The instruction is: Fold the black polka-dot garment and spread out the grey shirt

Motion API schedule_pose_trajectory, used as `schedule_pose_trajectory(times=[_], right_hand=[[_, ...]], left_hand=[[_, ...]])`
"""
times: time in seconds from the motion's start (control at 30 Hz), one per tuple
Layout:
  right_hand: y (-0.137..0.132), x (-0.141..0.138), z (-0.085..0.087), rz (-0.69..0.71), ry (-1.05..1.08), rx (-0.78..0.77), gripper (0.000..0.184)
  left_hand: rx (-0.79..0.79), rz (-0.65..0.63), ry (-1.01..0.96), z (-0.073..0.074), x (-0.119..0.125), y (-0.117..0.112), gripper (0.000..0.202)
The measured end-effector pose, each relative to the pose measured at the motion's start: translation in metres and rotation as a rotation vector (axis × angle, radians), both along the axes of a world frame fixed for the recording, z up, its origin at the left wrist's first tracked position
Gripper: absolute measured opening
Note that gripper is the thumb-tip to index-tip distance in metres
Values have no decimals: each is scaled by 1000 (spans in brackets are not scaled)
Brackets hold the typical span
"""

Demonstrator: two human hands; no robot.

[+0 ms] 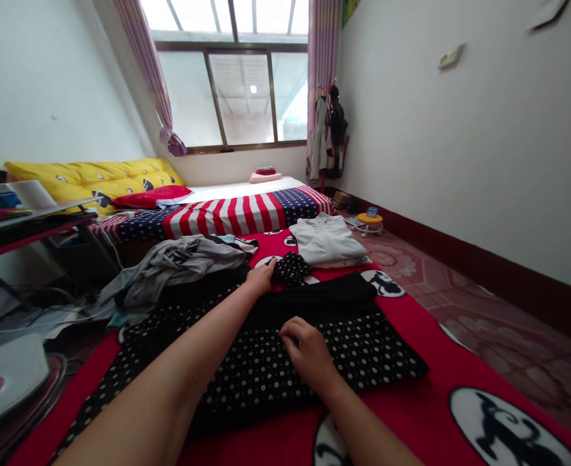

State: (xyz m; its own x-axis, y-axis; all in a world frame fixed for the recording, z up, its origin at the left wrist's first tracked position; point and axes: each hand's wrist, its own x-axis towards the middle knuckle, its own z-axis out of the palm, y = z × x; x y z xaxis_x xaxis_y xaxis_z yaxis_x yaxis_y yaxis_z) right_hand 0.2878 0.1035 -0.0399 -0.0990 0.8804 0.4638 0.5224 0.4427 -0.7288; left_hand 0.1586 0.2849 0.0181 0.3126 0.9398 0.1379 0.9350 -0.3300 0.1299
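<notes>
A black garment with white dots (363,349) lies spread flat on the red blanket (426,414) in front of me. My left hand (261,277) reaches to its far edge and pinches the bunched dotted cloth (291,266) there. My right hand (307,353) rests on the middle of the garment with its fingers curled down onto the fabric. A plain black fold (334,291) lies across the garment between the two hands.
A folded light grey shirt (327,241) lies beyond the garment. A heap of grey clothes (179,265) sits at the left. Behind is a mattress with a stars-and-stripes cover (227,213) and yellow pillows (96,178). A low table (23,226) stands left; tiled floor (499,336) runs right.
</notes>
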Motion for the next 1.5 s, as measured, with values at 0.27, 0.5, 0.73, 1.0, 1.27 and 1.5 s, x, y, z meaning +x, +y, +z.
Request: schedule_pose_trajectory(times=[0.27, 0.5, 0.73, 1.0, 1.27, 1.5], right_hand=[[0, 4, 2, 22, 52, 2, 20], [0, 6, 6, -29, 189, 2, 13], [1, 5, 9, -28, 146, -48, 60], [-42, 6, 48, 28, 144, -167, 23], [-59, 70, 70, 375, -78, -768, 36], [0, 145, 70, -213, 95, -412, 36]], left_hand=[[435, -152, -634, 100, -33, -52, 46], [-4, -395, -694, 113, -127, -203, 30], [-495, -318, -503, 23, -186, -282, 30], [-193, 237, -913, -9, -225, -239, 31], [-325, 642, -1297, -17, -246, -179, 51], [-536, 399, -1303, -13, -227, -167, 60]])
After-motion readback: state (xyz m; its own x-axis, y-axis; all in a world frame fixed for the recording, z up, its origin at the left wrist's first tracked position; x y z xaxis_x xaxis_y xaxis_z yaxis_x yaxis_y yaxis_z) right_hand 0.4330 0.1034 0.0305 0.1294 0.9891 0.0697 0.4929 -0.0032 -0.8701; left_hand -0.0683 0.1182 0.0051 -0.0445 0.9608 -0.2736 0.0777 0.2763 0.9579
